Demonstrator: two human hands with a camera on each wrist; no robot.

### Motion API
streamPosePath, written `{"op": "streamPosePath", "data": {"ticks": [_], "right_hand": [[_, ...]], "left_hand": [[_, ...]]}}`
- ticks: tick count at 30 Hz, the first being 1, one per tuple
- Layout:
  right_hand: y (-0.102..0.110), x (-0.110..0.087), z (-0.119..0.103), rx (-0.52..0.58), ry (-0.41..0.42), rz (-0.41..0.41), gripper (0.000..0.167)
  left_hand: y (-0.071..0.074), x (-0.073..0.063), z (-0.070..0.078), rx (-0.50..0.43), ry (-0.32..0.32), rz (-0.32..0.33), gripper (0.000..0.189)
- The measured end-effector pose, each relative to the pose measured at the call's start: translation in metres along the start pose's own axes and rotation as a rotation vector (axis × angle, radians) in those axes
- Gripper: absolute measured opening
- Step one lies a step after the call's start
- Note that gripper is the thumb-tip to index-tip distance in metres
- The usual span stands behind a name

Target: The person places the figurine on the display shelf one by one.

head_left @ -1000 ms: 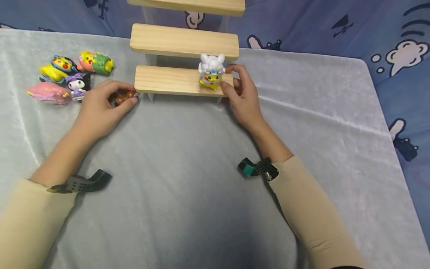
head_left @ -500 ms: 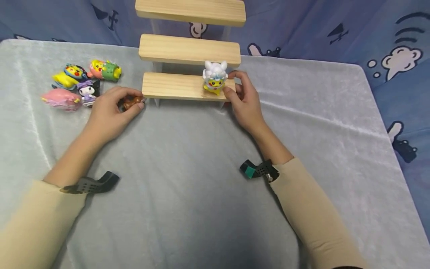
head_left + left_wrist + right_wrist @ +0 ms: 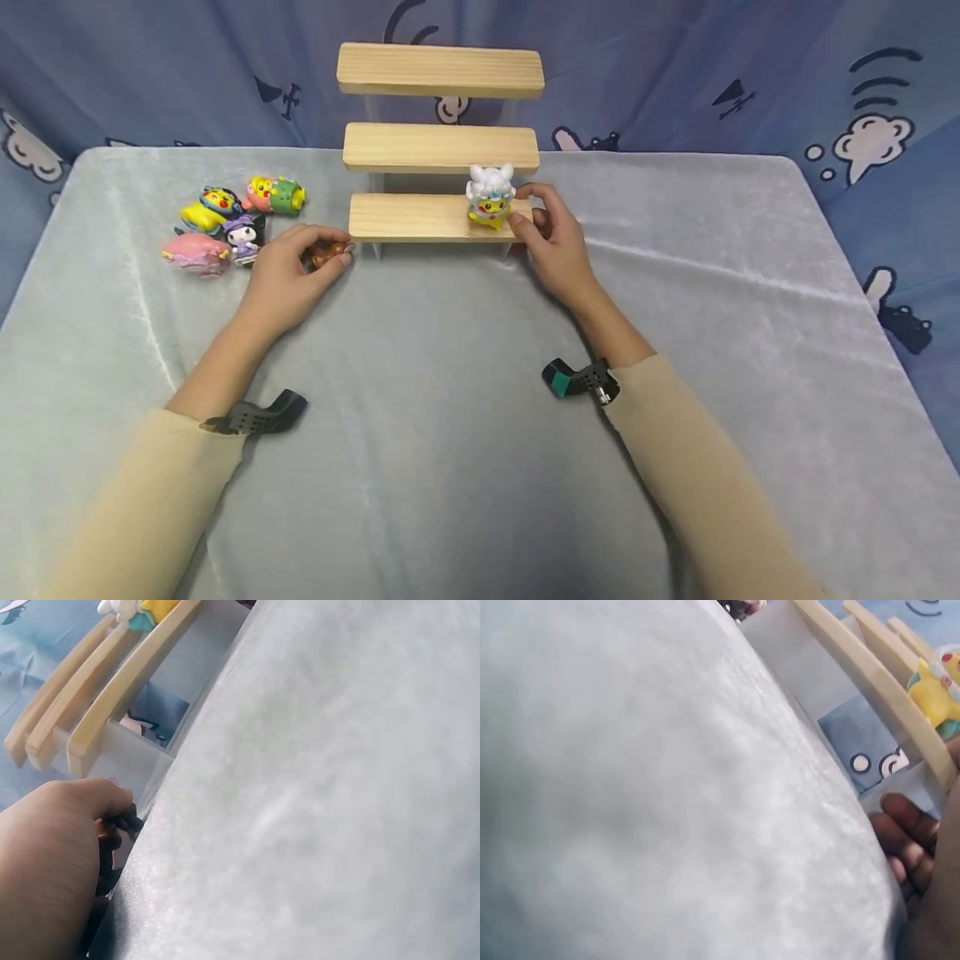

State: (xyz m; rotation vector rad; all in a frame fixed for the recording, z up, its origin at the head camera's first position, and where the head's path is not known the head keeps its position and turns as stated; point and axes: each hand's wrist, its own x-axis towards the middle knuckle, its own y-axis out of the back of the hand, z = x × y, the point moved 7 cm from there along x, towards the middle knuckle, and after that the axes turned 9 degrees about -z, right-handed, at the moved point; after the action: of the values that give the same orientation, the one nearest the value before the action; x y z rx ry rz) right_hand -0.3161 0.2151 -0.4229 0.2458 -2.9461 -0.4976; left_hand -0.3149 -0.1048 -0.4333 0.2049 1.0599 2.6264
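Note:
My left hand (image 3: pixel 288 271) grips a small brown toy figure (image 3: pixel 325 253) on the cloth, just off the left end of the lowest wooden shelf (image 3: pixel 408 218); its fingers cover much of the toy. In the left wrist view, dark parts of the toy show beneath the thumb. Near that shelf's right end stands a yellow figurine in a white eared hood (image 3: pixel 491 200). My right hand (image 3: pixel 558 246) pinches the figurine's right side with thumb and forefinger, while in the right wrist view its other fingers (image 3: pixel 904 840) curl below the shelf board.
Several toys lie left of my left hand: a pink one (image 3: pixel 197 253), a yellow-and-blue one (image 3: pixel 202 215), a green-and-pink one (image 3: pixel 277 196) and a purple-hooded doll (image 3: pixel 243 237). Above the lowest board rise a middle shelf (image 3: pixel 442 146) and a top shelf (image 3: pixel 442 68). A blue curtain hangs behind.
The head view has shifted, so shelves and toys appear lower and the left-side toys farther right. Both hands keep their places relative to the shelf, and the hooded figurine stays put.

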Motion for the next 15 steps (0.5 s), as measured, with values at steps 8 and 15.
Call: {"op": "streamPosePath", "data": {"ticks": [8,15], "right_hand": [[0.001,0.003,-0.001,-0.018,-0.089,-0.014,0.031],[0.006,-0.011,0.001,-0.102,-0.147,0.011,0.040]], "left_hand": [[-0.001,-0.002,0.002,0.007,-0.033,0.016,0.026],[-0.004,-0.003,0.005,0.010,-0.045,-0.002,0.027]]}}
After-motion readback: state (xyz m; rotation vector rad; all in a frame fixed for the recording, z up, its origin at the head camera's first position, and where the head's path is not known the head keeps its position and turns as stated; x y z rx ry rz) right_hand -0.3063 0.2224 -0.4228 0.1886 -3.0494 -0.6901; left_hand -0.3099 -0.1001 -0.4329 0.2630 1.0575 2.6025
